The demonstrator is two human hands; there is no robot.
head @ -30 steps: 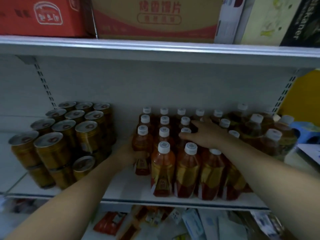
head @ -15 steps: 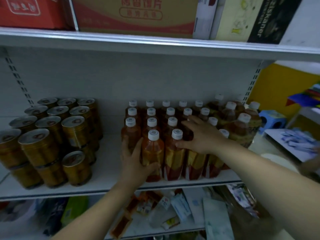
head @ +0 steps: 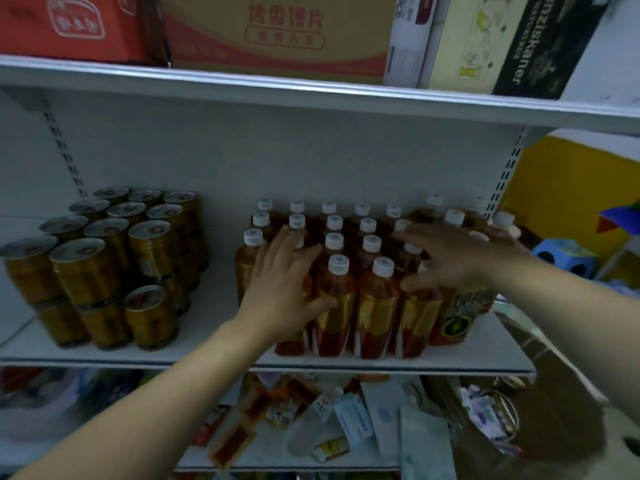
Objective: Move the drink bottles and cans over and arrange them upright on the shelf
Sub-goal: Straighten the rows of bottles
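Shelf: the shelf (head: 207,358) carries both groups.
Bottles: my bottle block (head: 374,306) stands upright in tight rows on its right half.
Cans: the cans (head: 104,265) are stacked on the left, well apart.
Left hand: my left hand (head: 284,282) has risen from a front bottle's body to its shoulder, fingers straight, pressing.
Right hand: my right hand (head: 450,258) now splays open over the caps, gripping nothing.
Meaning: I judge this to be final squaring-up.

- The white shelf (head: 214,303) carries two upright groups, apart from each other.
- Left: gold cans (head: 152,317), stacked two high in rows.
- Right: white-capped amber bottles (head: 337,306) in tight rows running far to near.
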